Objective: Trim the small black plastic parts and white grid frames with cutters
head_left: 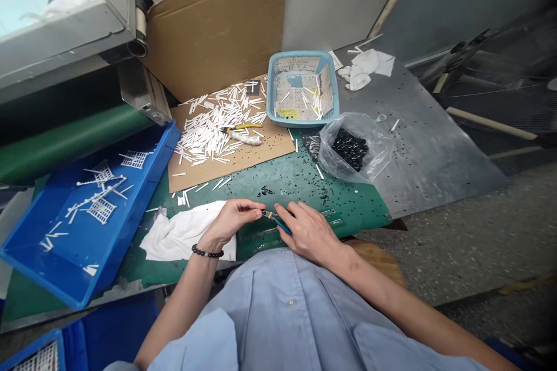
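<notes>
My right hand (pixel 308 231) is closed around a small pair of cutting pliers (pixel 282 224) with blue handles, its jaws pointing left. The fingertips of my left hand (pixel 237 219) are pinched together right at the jaws. What they hold is too small and too covered to name. Beside my left wrist a white cloth (pixel 185 232) lies crumpled on the green mat (pixel 282 177). Small black bits are scattered over the mat beyond both hands.
A pile of white plastic sticks (pixel 213 127), with yellow-handled pliers (pixel 246 126), covers a cardboard sheet (pixel 265 151). Behind stands a light-blue basket (pixel 302 123). A clear bag (pixel 378 151) holds black pieces (pixel 350 149). At left, a blue tray (pixel 130 214) carries white plastic frames (pixel 102 208).
</notes>
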Action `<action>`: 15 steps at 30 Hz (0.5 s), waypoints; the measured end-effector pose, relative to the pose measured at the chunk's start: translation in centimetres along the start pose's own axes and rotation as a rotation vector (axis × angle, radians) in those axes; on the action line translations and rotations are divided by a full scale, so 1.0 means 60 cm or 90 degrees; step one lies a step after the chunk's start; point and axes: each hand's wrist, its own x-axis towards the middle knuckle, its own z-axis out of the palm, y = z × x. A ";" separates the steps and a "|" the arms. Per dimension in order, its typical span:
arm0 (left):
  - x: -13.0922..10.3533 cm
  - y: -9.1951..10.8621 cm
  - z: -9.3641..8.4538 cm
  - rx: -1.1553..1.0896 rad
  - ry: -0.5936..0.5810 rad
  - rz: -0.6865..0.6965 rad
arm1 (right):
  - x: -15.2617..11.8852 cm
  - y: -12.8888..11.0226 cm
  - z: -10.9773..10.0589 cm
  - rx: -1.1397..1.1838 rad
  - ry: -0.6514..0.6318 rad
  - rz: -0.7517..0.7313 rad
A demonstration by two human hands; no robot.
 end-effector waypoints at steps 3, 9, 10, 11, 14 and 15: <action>0.001 0.000 0.002 0.000 -0.007 -0.019 | -0.002 0.000 0.004 -0.005 -0.036 -0.006; 0.010 -0.005 0.003 0.001 -0.036 -0.030 | -0.010 0.004 0.042 0.047 -0.024 0.000; 0.011 -0.007 0.003 -0.007 -0.039 -0.026 | -0.011 0.005 0.049 0.070 -0.004 0.006; 0.013 -0.009 0.002 -0.019 -0.039 -0.018 | -0.012 0.005 0.055 0.098 0.018 0.015; 0.015 -0.020 -0.001 -0.099 -0.028 0.006 | -0.015 0.004 0.067 0.198 0.073 0.055; 0.016 -0.024 -0.002 -0.138 -0.026 0.005 | -0.016 0.004 0.069 0.227 0.087 0.069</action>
